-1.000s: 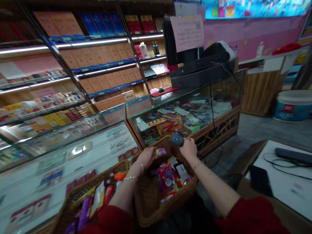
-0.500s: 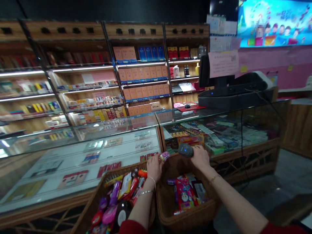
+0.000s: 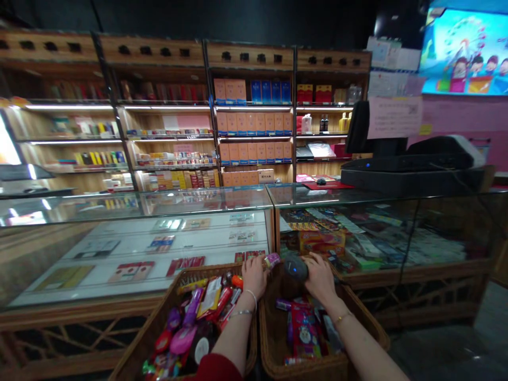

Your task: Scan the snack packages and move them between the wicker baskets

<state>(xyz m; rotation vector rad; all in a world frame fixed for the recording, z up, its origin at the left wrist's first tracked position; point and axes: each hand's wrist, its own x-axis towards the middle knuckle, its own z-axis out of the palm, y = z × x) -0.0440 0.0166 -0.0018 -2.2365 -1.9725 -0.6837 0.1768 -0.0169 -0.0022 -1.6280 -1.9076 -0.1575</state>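
Observation:
My left hand [image 3: 253,275] is closed on a small pink packet [image 3: 272,260], held up over the gap between two wicker baskets. My right hand [image 3: 319,278] grips a dark handheld barcode scanner [image 3: 296,268] with a blue light, its head close to the packet. Below them, the right wicker basket [image 3: 359,332] holds a few snack packs, among them a red one [image 3: 305,332]. The left wicker basket [image 3: 145,341] is filled with several colourful snack packets.
A glass display counter [image 3: 222,198] runs across in front of the baskets, with goods inside. On its right end stand a black till with monitor [image 3: 400,159] and a paper notice. Lit shelves of boxed cartons [image 3: 254,129] line the back wall.
The view has swung up and to the left, showing more of the shelving. Both hands keep the packet and scanner together, and the scanner has come closer to the packet.

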